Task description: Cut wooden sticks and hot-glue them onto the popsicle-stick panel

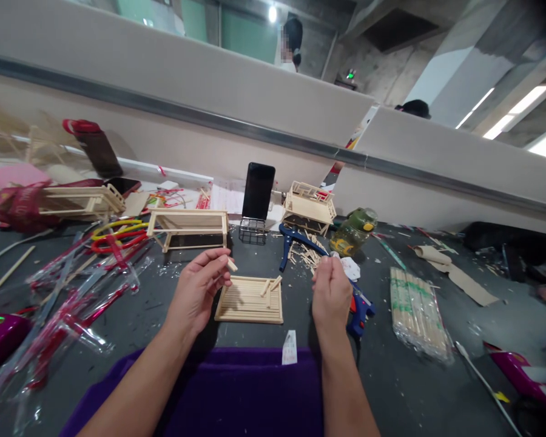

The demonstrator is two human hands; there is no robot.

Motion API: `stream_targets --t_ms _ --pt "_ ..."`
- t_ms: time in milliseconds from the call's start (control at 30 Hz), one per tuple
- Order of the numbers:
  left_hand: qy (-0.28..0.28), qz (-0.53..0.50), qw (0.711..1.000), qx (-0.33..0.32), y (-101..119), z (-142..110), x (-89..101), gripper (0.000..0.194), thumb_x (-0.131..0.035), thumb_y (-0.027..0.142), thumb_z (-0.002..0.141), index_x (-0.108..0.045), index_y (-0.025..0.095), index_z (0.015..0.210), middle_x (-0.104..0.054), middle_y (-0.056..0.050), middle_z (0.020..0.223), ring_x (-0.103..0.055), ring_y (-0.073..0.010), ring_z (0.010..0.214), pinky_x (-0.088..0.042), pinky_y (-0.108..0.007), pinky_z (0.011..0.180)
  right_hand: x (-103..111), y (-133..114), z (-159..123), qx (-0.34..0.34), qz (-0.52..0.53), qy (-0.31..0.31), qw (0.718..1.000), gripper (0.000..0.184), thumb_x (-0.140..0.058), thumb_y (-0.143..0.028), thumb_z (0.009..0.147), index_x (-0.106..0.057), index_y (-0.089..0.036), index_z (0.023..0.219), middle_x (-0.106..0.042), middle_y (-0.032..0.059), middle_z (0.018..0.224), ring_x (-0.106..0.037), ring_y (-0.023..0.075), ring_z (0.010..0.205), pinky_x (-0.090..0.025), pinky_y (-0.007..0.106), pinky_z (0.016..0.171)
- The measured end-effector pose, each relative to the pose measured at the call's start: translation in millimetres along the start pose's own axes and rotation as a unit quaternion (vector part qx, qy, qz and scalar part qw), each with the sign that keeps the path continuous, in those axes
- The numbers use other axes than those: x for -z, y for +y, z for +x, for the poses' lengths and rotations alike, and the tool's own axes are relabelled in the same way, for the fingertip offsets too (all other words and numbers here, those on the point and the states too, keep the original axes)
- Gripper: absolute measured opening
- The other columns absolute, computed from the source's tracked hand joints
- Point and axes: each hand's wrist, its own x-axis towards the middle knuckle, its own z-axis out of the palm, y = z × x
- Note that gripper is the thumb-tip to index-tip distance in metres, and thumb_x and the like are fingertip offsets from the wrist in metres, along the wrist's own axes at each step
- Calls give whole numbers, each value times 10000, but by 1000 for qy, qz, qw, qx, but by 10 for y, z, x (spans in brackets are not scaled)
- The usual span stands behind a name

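My left hand [199,288] pinches a short wooden stick piece [232,264] between thumb and fingertips. Just beyond and right of it, a small rectangular panel of wooden sticks [246,303] lies on the dark table, with a few short stick pieces [269,286] loose on its right part. My right hand [331,291] is closed, its fingers curled in; what it holds, if anything, I cannot make out. Past the right hand lie a blue-handled tool [295,237] and a heap of short stick offcuts [304,258]. A blue and red glue gun [360,309] is beside the right wrist.
Stick-built frames [188,224] and a small railed model [309,206] stand at the back, with a phone [258,191] on a wire stand between. A green bottle [355,230] and bundled sticks [418,309] are right. Plastic wrapping [73,309] covers the left. Purple cloth [236,394] lies nearest me.
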Motion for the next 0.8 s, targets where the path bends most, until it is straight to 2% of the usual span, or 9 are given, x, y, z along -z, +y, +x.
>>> stream_targets --t_ms 100,200,267,367,433,633,800 --pt "0 -1 1000 3 -4 7 4 251 -734 236 688 -663 150 913 -616 1 722 -530 -65 558 -465 -159 523 28 -6 -1 34 42 72 996 325 -327 -369 940 -501 -214 714 -561 7 652 -528 163 633 -363 264 631" --pt "-2 -2 1000 5 -7 7 2 247 -732 236 689 -665 155 912 -616 5 720 -534 -66 561 -462 -159 526 -14 20 21 104 23 104 989 154 -448 -287 877 -570 -193 892 -608 93 975 -539 220 944 -371 315 781" --pt "2 0 1000 3 -2 5 0 245 -732 238 687 -667 156 909 -616 8 714 -533 -66 557 -460 -159 522 -57 47 34 126 -32 49 990 135 -503 -245 836 -605 -198 911 -609 97 1026 -514 243 999 -348 339 809" --pt "14 7 1000 -2 14 9 1 250 -733 237 684 -667 152 910 -615 6 715 -532 -65 555 -463 -159 518 -111 66 25 118 -108 -92 983 144 -515 -253 851 -639 -224 782 -656 38 819 -552 211 824 -328 312 725" --pt "23 12 1000 -4 27 18 8 262 -736 236 679 -667 149 916 -614 3 715 -532 -66 555 -466 -160 514 -140 57 4 114 -127 -140 975 167 -508 -274 866 -640 -232 772 -661 18 776 -557 188 759 -315 292 678" --pt "32 16 999 -13 33 41 35 268 -741 242 670 -671 149 911 -623 -1 724 -533 -62 552 -468 -155 505 -261 26 -50 102 -162 -161 968 133 -513 -275 866 -637 -233 843 -673 30 826 -569 188 782 -316 278 661" --pt "23 14 1000 -8 18 31 32 263 -734 241 682 -666 151 920 -623 2 720 -537 -64 555 -471 -158 512 -411 58 -73 102 -181 -189 960 219 -473 -330 895 -657 -228 959 -682 65 880 -582 203 821 -335 287 675"
